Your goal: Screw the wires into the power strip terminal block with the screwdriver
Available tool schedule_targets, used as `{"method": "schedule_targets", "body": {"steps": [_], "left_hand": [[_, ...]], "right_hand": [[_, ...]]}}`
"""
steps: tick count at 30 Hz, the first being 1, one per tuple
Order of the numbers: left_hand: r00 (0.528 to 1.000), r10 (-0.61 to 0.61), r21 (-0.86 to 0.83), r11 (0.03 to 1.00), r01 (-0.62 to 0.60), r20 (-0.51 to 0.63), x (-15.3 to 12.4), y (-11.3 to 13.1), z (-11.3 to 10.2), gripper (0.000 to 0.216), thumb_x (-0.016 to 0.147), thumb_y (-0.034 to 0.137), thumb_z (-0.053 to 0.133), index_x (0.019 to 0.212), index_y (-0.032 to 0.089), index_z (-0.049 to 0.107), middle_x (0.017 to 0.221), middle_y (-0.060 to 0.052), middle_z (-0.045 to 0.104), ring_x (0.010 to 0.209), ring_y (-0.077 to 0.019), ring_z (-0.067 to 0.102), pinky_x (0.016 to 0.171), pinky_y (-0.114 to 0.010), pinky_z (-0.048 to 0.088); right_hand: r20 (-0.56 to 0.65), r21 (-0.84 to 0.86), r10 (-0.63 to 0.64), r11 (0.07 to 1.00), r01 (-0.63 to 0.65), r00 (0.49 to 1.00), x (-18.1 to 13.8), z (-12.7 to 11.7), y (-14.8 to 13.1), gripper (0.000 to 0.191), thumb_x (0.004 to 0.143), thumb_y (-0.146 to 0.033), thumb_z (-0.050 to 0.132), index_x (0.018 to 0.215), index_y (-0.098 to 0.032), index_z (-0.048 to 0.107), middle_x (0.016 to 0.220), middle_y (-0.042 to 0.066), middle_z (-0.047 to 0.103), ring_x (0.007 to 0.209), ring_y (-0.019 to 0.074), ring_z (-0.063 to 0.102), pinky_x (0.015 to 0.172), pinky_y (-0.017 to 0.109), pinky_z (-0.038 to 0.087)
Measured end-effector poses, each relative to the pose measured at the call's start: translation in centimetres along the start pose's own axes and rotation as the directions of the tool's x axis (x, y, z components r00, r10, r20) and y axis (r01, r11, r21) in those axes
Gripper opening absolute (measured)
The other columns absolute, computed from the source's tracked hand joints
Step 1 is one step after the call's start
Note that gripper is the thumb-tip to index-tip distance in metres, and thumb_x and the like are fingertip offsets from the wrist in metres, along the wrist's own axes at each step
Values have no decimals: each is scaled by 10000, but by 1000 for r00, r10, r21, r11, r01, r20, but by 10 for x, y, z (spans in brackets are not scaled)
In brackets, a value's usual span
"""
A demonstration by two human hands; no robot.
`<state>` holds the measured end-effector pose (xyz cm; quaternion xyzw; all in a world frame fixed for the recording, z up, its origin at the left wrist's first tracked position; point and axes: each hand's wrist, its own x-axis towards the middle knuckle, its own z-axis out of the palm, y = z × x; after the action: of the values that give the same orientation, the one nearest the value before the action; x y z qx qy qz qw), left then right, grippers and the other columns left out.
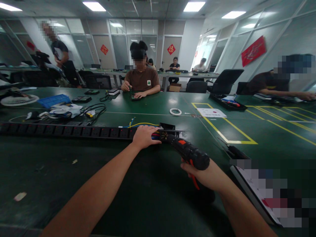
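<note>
A long black power strip (96,132) with a row of sockets lies across the green table. My left hand (145,136) is closed over it near its right end, thumb apart on the near side. Red and blue wires show beside my fingers in the strip's open end. My right hand (201,172) is wrapped round the handle of a black and orange cordless drill (189,149). The drill points left and away, its tip at the small brass-coloured parts (164,135) in that end. Exact contact of the tip is too small to tell. Yellow and blue wires (143,124) run behind the strip.
A screwdriver (238,152) and a white-covered book or box (254,194) lie right of my right arm. Beyond the strip are a white ring (175,112), a paper sheet (212,113), black cables (97,112) and a blue tray (54,100). A person (141,80) works across the table.
</note>
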<state>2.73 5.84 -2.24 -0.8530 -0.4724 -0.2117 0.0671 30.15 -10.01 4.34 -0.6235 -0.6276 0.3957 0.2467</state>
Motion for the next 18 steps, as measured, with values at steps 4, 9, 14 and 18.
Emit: {"method": "schedule_targets", "body": {"steps": [4, 9, 14, 18], "left_hand": [[1000, 0, -2, 1000, 0, 5, 0, -1, 1, 813, 875, 789, 778, 1489, 261, 704, 1447, -101, 755, 1291, -356, 681, 1075, -485, 445], [1000, 0, 4, 1000, 0, 1, 0, -1, 2, 814, 880, 795, 767, 1480, 248, 710, 1442, -98, 758, 1276, -351, 684, 1068, -482, 447], [1000, 2, 9, 1000, -2, -1, 0, -1, 1, 815, 874, 788, 778, 1484, 252, 710, 1436, -99, 761, 1266, -352, 688, 1068, -482, 452], [1000, 0, 1, 1000, 0, -3, 0, 0, 0, 794, 878, 778, 782, 1470, 253, 721, 1429, -99, 764, 1256, -351, 692, 1067, -485, 457]], "right_hand": [[-7, -4, 4, 1000, -4, 1000, 0, 0, -3, 240, 752, -383, 771, 891, -231, 648, 676, 1, 718, 658, 225, 713, 627, 333, 551], [-2, -19, 10, 1000, -10, 1000, 0, -1, -2, 233, 766, -395, 758, 887, -232, 644, 671, -2, 713, 655, 219, 705, 632, 334, 549], [7, -2, 6, 1000, -6, 1000, 0, 0, 0, 257, 764, -402, 752, 921, -225, 650, 672, -11, 702, 650, 215, 700, 620, 331, 545], [1, 23, 23, 999, -23, 1000, 0, 1, 0, 312, 754, -399, 766, 984, -209, 672, 681, -5, 714, 656, 220, 703, 623, 338, 553]]}}
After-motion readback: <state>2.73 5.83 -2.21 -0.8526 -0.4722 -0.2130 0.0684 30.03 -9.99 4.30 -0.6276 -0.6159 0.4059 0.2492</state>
